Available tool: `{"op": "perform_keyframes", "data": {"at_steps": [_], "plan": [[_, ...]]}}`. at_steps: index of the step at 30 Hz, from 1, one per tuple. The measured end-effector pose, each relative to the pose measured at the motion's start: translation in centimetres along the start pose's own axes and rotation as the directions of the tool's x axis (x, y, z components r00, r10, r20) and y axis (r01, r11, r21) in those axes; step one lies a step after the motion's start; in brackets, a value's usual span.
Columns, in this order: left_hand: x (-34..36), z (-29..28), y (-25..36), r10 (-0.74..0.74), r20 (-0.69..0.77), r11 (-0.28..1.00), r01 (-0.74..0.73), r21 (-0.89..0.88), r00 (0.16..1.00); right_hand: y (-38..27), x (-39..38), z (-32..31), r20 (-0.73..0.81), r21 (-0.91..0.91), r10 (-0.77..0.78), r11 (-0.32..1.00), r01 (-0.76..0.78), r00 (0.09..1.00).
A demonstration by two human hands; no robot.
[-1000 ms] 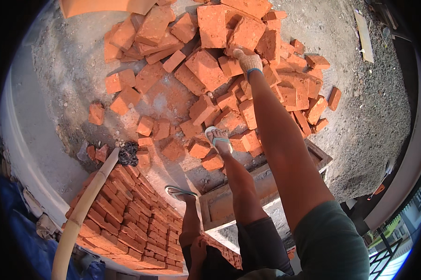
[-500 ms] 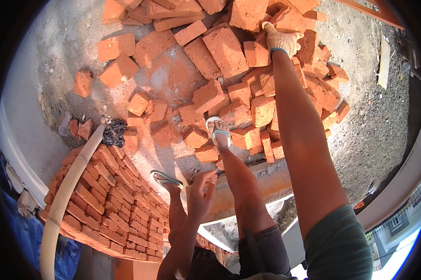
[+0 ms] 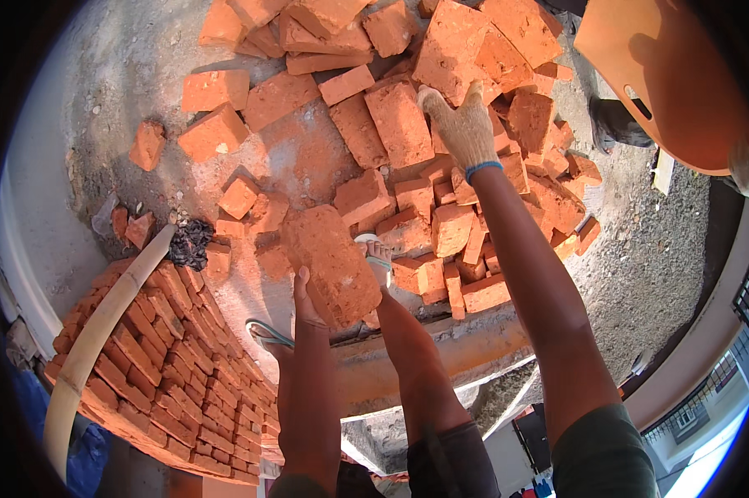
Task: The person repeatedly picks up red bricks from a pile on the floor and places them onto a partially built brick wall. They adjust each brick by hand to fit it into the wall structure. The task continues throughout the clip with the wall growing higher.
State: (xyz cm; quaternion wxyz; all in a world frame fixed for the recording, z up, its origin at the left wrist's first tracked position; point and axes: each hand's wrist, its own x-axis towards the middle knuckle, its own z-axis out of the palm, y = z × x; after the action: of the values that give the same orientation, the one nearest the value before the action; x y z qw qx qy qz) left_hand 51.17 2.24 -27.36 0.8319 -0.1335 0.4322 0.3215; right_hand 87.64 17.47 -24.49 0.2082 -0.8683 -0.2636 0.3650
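A reddish-orange brick [image 3: 331, 261] rests in my bare left hand [image 3: 306, 300], whose fingers wrap its lower left edge above my feet. My right hand [image 3: 464, 129], in a knitted cream glove with a blue cuff, reaches to the pile. Its thumb and a finger are spread apart at the near edge of a large brick [image 3: 451, 54]; the other fingers are partly hidden. Around that hand lies a heap of loose bricks [image 3: 399, 124], tilted at many angles, some broken.
Neatly stacked bricks [image 3: 163, 365] stand at the lower left, with a bamboo pole [image 3: 101, 353] across them. At the upper right, another person's gloved hand [image 3: 748, 170] is at an orange tub [image 3: 673, 75]. Black plastic [image 3: 190, 243] lies near the stack. Gravel [image 3: 648, 257] covers the right side.
My left hand, empty before, now holds a brick. The right hand has drawn back slightly left and nearer, its fingers spreading. The orange tub has come further into view.
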Motion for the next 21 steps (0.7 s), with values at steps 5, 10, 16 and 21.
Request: {"op": "perform_keyframes", "data": {"at_steps": [5, 10, 16, 21], "plan": [[-8.5, -6.6, -0.7, 0.201, -0.309, 0.976, -0.162, 0.148, 0.930, -1.9, 12.7, 6.5, -0.400, -0.362, 0.074, 0.903, -0.232, 0.913], [-19.5, -9.9, -3.4, 0.062, -0.541, 0.969, 0.079, 0.235, 0.839, 0.7, 12.6, 2.6, -0.271, -0.243, 0.089, 0.957, -0.158, 0.958], [-31.4, -8.3, -5.1, -0.065, -0.371, 0.993, 0.097, 0.068, 0.927, 1.7, -10.8, -6.0, 0.287, 0.375, 0.053, 0.913, -0.163, 0.956], [-44.9, -5.8, -6.6, 0.015, -0.032, 0.916, -0.027, -0.399, 0.999, -4.5, -35.4, -7.9, 0.662, 0.404, -0.184, 0.904, -0.140, 0.726]]}}
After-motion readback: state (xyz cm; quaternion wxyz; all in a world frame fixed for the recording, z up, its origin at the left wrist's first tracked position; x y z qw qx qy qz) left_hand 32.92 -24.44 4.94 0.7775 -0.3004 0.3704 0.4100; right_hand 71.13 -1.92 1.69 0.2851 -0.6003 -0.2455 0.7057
